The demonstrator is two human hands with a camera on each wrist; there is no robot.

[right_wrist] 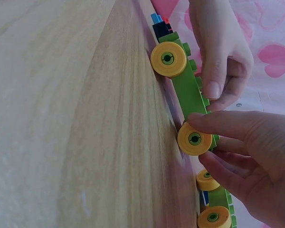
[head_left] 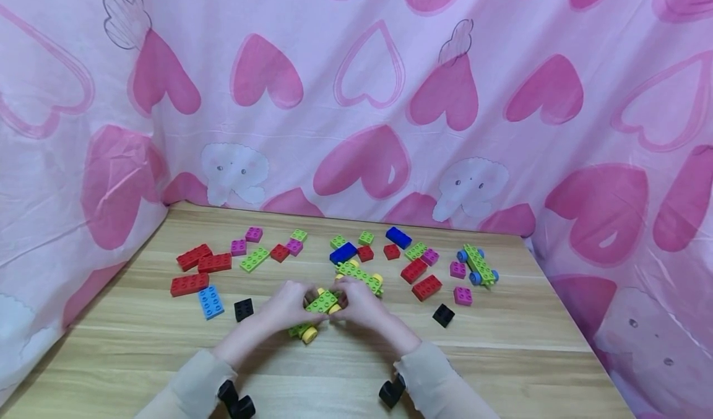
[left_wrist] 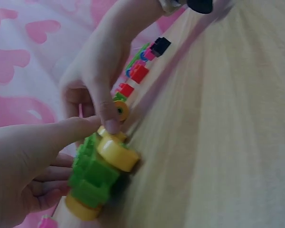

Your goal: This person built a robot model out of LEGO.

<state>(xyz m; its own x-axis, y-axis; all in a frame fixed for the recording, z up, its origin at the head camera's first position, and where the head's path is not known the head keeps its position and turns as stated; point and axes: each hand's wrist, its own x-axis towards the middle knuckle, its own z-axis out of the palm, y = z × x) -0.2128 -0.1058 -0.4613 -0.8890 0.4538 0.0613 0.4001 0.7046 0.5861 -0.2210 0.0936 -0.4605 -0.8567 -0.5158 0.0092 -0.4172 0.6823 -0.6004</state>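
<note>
A green toy car base (head_left: pixel 322 302) with yellow wheels sits between the two hands, over the middle of the table. My left hand (head_left: pixel 286 304) holds its left side, the thumb crossing its studded top. With thumb and fingers, my right hand (head_left: pixel 361 301) pinches the far end at a yellow wheel (right_wrist: pixel 194 138). The other near wheel (right_wrist: pixel 168 59) shows at the end closer to me. Just behind the right hand stands a second green car base (head_left: pixel 359 275) with yellow wheels, partly covered by that hand.
A green car base (head_left: pixel 478 264) with blue wheels stands at the back right. Red bricks (head_left: pixel 190 285), a light blue brick (head_left: pixel 210 302) and a black brick (head_left: pixel 243 309) lie left; another black brick (head_left: pixel 444 315) lies right. Dark blue bricks (head_left: pixel 343 253) lie behind. A heart-print cloth (head_left: pixel 356 116) borders the table.
</note>
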